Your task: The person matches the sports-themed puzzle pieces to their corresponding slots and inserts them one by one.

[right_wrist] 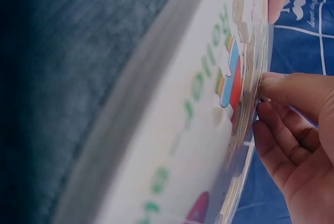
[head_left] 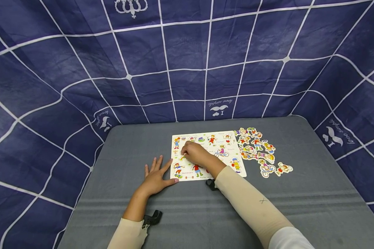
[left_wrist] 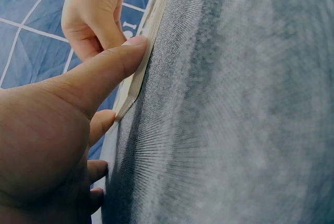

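A white wooden puzzle board (head_left: pixel 218 139) printed with children playing sports lies on the grey table. My right hand (head_left: pixel 195 153) is over its left half, fingers curled down to the surface. Thumb and fingertips pinch a puzzle piece there, mostly hidden by the hand; a bit of yellow and green (head_left: pixel 182 158) shows below them. In the right wrist view, the right hand (right_wrist: pixel 305 145) has its thumb and fingertips close together against the board. My left hand (head_left: pixel 154 178) lies spread at the board's lower left corner, thumb (left_wrist: pixel 122 57) on the edge.
Several loose puzzle pieces (head_left: pixel 257 144) shaped like children lie right of the board, one piece (head_left: pixel 283 168) farthest out. Dark blue cloth (head_left: pixel 187 86) with white lines hangs behind the table and at its sides. Each wrist wears a black camera mount (head_left: pixel 153 218).
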Action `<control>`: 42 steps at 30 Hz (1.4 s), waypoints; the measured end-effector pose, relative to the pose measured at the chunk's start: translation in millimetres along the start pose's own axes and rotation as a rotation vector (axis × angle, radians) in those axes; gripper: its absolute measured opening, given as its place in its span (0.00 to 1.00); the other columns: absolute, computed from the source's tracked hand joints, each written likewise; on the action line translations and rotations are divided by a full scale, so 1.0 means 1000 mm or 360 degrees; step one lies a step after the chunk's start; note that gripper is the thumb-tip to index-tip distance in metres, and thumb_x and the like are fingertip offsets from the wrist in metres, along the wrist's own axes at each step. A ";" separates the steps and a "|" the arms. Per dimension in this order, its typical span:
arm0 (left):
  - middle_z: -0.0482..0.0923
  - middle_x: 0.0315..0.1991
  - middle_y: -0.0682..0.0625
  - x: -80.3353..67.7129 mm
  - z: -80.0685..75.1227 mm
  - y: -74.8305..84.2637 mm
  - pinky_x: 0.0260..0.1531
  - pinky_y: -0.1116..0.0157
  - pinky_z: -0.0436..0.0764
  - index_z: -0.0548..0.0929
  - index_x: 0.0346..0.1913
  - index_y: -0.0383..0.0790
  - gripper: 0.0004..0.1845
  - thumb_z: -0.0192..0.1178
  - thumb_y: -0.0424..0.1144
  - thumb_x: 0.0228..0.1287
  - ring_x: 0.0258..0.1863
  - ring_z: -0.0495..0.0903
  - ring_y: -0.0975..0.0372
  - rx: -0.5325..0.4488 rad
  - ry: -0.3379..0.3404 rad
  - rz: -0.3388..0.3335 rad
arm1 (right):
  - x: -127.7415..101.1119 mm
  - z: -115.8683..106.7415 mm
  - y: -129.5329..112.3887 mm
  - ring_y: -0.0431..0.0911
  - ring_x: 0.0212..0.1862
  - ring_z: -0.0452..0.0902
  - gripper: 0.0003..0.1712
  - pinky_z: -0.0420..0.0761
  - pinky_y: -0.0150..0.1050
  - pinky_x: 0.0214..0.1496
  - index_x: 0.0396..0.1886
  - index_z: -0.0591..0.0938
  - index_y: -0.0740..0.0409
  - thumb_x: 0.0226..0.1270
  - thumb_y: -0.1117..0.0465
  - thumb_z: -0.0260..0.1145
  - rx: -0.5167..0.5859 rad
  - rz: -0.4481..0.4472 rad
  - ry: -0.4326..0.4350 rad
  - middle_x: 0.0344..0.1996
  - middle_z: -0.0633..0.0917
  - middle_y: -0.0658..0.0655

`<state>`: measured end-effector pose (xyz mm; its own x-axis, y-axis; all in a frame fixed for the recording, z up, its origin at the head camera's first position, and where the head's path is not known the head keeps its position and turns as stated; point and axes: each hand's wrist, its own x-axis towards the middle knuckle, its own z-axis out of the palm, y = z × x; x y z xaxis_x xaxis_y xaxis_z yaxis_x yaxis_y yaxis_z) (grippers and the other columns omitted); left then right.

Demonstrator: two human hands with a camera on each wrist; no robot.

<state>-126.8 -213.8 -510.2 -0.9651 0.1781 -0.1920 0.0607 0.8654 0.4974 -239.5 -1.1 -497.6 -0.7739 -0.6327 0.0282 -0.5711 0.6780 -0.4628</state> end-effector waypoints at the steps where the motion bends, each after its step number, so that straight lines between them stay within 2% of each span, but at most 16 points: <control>1: 0.38 0.83 0.40 0.000 0.000 0.000 0.73 0.30 0.30 0.60 0.80 0.58 0.50 0.66 0.68 0.58 0.82 0.33 0.41 -0.0003 -0.0001 0.0001 | 0.000 0.000 0.000 0.42 0.46 0.80 0.10 0.80 0.38 0.56 0.43 0.89 0.53 0.69 0.68 0.65 -0.0001 0.0006 -0.0003 0.42 0.83 0.50; 12: 0.38 0.83 0.40 0.001 0.000 0.000 0.73 0.31 0.30 0.59 0.80 0.58 0.50 0.66 0.68 0.58 0.82 0.33 0.41 -0.0003 -0.0002 0.0006 | 0.000 0.001 0.001 0.43 0.46 0.80 0.11 0.80 0.39 0.56 0.44 0.89 0.54 0.68 0.68 0.64 0.0022 0.0007 0.0024 0.42 0.84 0.51; 18: 0.39 0.83 0.40 0.000 0.001 0.000 0.73 0.30 0.30 0.60 0.80 0.57 0.50 0.67 0.68 0.57 0.82 0.33 0.41 -0.0001 0.0005 0.0005 | -0.002 0.000 0.000 0.41 0.43 0.78 0.09 0.80 0.38 0.53 0.44 0.88 0.52 0.69 0.67 0.65 0.0034 0.0027 0.0030 0.40 0.83 0.50; 23: 0.39 0.83 0.40 0.000 0.001 0.001 0.73 0.30 0.30 0.60 0.80 0.57 0.50 0.67 0.68 0.57 0.82 0.33 0.41 0.0002 0.0008 0.0004 | -0.007 -0.004 0.000 0.40 0.39 0.76 0.08 0.79 0.36 0.46 0.45 0.87 0.53 0.71 0.63 0.64 0.0127 0.0027 0.0147 0.38 0.82 0.49; 27: 0.40 0.83 0.39 0.000 0.001 0.001 0.73 0.30 0.30 0.60 0.80 0.57 0.50 0.67 0.68 0.57 0.82 0.33 0.41 0.0012 0.0008 0.0003 | -0.012 -0.009 0.002 0.40 0.39 0.75 0.08 0.79 0.36 0.46 0.46 0.87 0.55 0.71 0.62 0.65 0.0230 0.0044 0.0247 0.38 0.81 0.50; 31: 0.40 0.83 0.39 0.001 0.001 0.001 0.73 0.31 0.30 0.60 0.80 0.57 0.50 0.67 0.67 0.57 0.82 0.33 0.41 0.0013 0.0008 -0.0001 | -0.017 -0.013 0.005 0.40 0.41 0.76 0.09 0.78 0.36 0.47 0.47 0.86 0.54 0.71 0.61 0.65 0.0311 0.0082 0.0294 0.39 0.81 0.48; 42: 0.39 0.83 0.40 0.000 0.001 0.001 0.74 0.31 0.30 0.60 0.80 0.57 0.50 0.67 0.68 0.57 0.82 0.33 0.41 0.0012 0.0010 -0.0013 | -0.029 -0.027 0.004 0.39 0.40 0.78 0.09 0.79 0.34 0.44 0.47 0.86 0.52 0.71 0.61 0.66 0.0394 0.0043 0.0413 0.39 0.83 0.48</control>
<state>-126.9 -212.4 -510.1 -0.9672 0.1682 -0.1903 0.0551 0.8703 0.4895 -226.9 29.8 -476.2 -0.8497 -0.4781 0.2222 -0.4903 0.5617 -0.6664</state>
